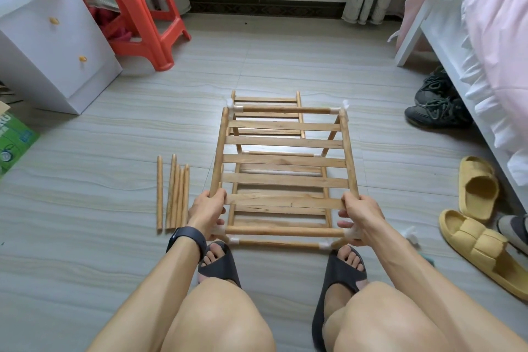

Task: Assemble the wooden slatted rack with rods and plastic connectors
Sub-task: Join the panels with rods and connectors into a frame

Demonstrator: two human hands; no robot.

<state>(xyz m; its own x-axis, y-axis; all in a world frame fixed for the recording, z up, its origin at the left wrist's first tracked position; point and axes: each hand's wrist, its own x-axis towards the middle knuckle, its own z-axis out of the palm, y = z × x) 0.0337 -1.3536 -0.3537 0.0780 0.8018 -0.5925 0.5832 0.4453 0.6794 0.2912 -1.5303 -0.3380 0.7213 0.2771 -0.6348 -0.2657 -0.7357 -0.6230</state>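
Now, left grip (210, 210): curled round the near-left corner of the pale wooden slatted rack (285, 141).
Right grip (361, 216): curled round its near-right corner.
Rack: between both grips, stretching away from them; white plastic connectors (338, 109) at the corners.
Loose wooden rods (175, 194): on the grey tiled floor (114, 151), just left of the left grip.

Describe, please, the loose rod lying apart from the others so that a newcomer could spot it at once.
Find the wooden slatted rack in the middle of the tiled floor. Left of it lie five loose rods. The one meant is the leftmost rod, alone across a gap, while the other four lie bunched together.
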